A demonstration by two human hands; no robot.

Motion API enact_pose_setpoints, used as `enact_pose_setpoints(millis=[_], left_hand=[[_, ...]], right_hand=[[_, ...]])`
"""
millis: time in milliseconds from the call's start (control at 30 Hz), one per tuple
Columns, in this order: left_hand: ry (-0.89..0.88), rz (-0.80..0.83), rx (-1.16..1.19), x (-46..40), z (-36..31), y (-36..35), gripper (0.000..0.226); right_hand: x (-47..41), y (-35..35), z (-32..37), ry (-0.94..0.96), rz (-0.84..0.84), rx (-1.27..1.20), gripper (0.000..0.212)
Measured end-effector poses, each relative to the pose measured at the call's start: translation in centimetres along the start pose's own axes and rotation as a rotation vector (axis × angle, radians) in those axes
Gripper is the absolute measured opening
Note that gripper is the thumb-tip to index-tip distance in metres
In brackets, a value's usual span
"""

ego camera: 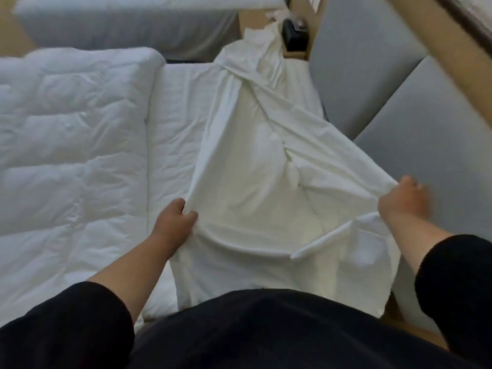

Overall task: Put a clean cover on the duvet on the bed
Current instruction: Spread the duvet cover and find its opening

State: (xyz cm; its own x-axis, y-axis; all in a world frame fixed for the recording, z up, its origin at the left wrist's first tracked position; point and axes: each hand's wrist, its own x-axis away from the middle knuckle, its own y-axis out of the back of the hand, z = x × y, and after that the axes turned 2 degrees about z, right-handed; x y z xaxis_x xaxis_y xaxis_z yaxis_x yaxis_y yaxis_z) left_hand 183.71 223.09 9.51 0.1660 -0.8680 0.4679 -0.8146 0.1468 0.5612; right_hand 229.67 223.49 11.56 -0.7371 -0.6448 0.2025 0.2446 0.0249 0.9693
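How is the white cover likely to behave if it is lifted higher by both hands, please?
Probably floppy: the cover sags in folds between the left hand and right hand. It looks thin, so likely light. Its twisted far end may stay tangled.

- Duvet cover [255,161]: thin woven cloth, white to cream, matt, creased into long folds.
- Duvet [66,145]: padded white cloth, quilted in soft puffy panels, matt, finely wrinkled.
- Bed sheet [175,123]: white cloth, matt, lightly rumpled.
- Headboard panels [372,75]: grey, smooth, even matt finish; cloth or leatherette cannot be told.
- Frame trim [436,43]: light tan, wood-like, smooth, low sheen.
- Sleeves [458,278]: black cloth, fuzzy, fleece-like nap, matt.
- Small black object [295,38] on the ledge: dark, smooth, faintly glossy; material unclear.
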Motion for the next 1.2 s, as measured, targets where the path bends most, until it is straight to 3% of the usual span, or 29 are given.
enact_pose_setpoints(millis=[67, 133, 200, 267, 400, 500, 533, 700, 833, 900, 967, 1067, 1200], left_hand=[[-0.080, 0.087, 0.012, 2.2, -2.4, -1.2, 0.017], [-0.141, 0.172, -0.007, 3.6, -4.0, -2.2, 0.015], [-0.196, 0.229, -0.059, 4.5, -5.0, -3.0, 0.009], [-0.275, 0.262, -0.096, 5.2, -5.7, -3.4, 0.006], [-0.341, 0.359, 0.003, 6.4, -6.1, -3.3, 0.032], [-0.238, 0.444, 0.208, 6.8, -4.7, -3.1, 0.046], [-0.208, 0.463, 0.241, 6.9, -4.2, -3.1, 0.047], [-0.121, 0.405, 0.231, 6.3, -2.7, -1.9, 0.029], [-0.033, 0.339, 0.193, 4.4, -1.8, -0.6, 0.016], [0.008, 0.345, 0.212, 3.6, -1.4, -0.5, 0.015], [0.069, 0.385, 0.274, 2.6, -1.2, -0.6, 0.023], [0.154, 0.466, 0.442, 0.7, -1.5, -0.9, 0.036], [0.249, 0.476, 0.715, -2.9, -2.9, 0.8, 0.043]], right_hand=[[3.6, -1.0, 2.8, 0.158, 0.177, -0.157, 0.048], [9.0, -2.0, 6.1, 0.317, 0.480, -0.418, 0.038], [15.1, -2.7, 9.1, 0.410, 0.757, -0.586, 0.032], [19.3, -3.6, 11.2, 0.442, 0.918, -0.642, 0.033], [20.6, -3.8, 12.7, 0.346, 0.940, -0.769, 0.029], [20.0, -3.6, 12.9, 0.307, 0.930, -0.808, 0.011], [20.2, -3.7, 13.1, 0.294, 0.903, -0.785, 0.015], [21.7, -5.9, 13.7, 0.151, 0.870, -0.784, 0.025], [21.9, -6.4, 14.0, -0.080, 0.832, -0.871, 0.032], [22.2, -5.8, 14.1, -0.020, 0.882, -0.847, 0.036], [22.6, -5.3, 14.4, 0.184, 0.937, -0.719, 0.039], [23.7, -4.5, 15.5, 0.484, 0.921, -0.495, 0.009], [26.0, -3.9, 17.9, 0.596, 0.946, -0.321, 0.007]])
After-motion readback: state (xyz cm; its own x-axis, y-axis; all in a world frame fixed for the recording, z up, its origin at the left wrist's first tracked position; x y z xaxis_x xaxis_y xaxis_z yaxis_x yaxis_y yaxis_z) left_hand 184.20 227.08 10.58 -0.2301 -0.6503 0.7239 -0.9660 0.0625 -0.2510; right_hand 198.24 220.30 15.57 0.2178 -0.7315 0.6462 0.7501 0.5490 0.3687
